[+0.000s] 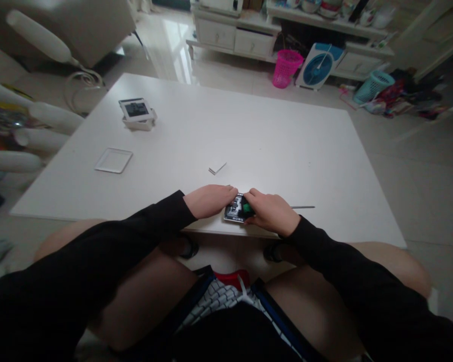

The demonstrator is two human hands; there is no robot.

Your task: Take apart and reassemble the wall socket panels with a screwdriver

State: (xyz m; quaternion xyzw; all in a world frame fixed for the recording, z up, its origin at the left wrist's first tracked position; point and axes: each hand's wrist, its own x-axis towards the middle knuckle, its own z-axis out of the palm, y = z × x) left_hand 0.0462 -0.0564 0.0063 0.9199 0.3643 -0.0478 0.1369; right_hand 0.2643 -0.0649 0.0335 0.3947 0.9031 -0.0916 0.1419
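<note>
A small flat panel (pixel 234 210), dark with pale printed shapes, is near the front edge of the white table (pixel 283 151). My left hand (pixel 213 198) grips its upper left edge, fingers closed. On its right side are the curled fingers of my right hand (pixel 270 208). A green and black piece (pixel 246 207) shows beside those fingers, partly covered by them. From behind the right hand a thin metal rod (pixel 303 206) sticks out to the right; whether it joins the green piece is hidden. Small white pieces (pixel 216 169) lie just beyond my hands.
At the table's back left stands a white box (pixel 139 123) with a white-framed dark picture (pixel 136 108) on top. A clear square frame (pixel 114 161) lies nearer. Beyond the table are a pink basket (pixel 287 68), a blue fan (pixel 319 66) and a low cabinet (pixel 236 37).
</note>
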